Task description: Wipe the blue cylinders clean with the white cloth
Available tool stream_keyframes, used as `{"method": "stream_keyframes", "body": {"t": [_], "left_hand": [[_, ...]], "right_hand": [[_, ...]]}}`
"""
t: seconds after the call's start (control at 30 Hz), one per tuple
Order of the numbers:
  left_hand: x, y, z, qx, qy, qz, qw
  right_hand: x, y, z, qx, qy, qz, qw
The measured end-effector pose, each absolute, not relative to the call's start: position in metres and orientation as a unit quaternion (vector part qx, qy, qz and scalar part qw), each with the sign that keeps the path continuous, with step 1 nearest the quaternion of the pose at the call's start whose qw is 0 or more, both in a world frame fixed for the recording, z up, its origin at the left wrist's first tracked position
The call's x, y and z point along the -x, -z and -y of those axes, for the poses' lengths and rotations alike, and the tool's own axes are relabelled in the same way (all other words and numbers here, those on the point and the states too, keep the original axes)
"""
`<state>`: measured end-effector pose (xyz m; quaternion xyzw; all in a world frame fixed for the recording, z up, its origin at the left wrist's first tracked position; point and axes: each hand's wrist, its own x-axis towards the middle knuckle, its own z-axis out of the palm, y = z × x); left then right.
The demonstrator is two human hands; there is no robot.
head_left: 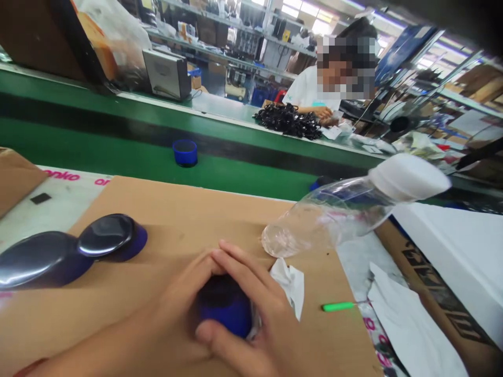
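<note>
A dark blue rounded piece with a black top (226,309) sits between my two hands above the cardboard sheet (188,201). My left hand (183,298) curves around its left side. On the other side, my right hand (265,314) wraps it, thumb across the front, fingertips meeting the left hand's at the far end. A bit of white material shows under my right palm; I cannot tell what it is. Left of my hands lie two glossy black-and-blue oval pieces, a smaller one (112,236) and a larger one (43,259). Crumpled white tissue (291,285) lies just beyond my right hand.
A transparent bottle with a white cap (408,178) leans at right. Nearby are a green-handled thin tool (338,307), white paper (412,324) and a white box (459,256). One blue piece (185,152) sits on the green conveyor (243,170). Across it, a person works beside black cables (288,120).
</note>
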<state>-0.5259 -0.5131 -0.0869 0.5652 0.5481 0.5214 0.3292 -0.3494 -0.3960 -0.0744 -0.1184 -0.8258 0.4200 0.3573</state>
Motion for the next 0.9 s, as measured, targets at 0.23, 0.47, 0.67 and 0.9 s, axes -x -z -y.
{"method": "stream_keyframes", "body": {"t": [0.23, 0.47, 0.67, 0.9], "left_hand": [[0.515, 0.079, 0.503, -0.547, -0.528, -0.530, 0.375], [0.499, 0.073, 0.493, -0.496, -0.533, -0.611, 0.311], [0.499, 0.083, 0.496, -0.524, -0.487, -0.675, 0.180], [0.511, 0.096, 0.513, -0.589, -0.454, -0.668, 0.021]], "right_hand": [[0.343, 0.046, 0.381, 0.113, -0.394, 0.876, 0.253], [0.342, 0.038, 0.376, 0.082, -0.425, 0.870, 0.237], [0.344, 0.053, 0.386, 0.168, -0.337, 0.850, 0.369], [0.349, 0.058, 0.386, 0.127, -0.344, 0.813, 0.452]]}}
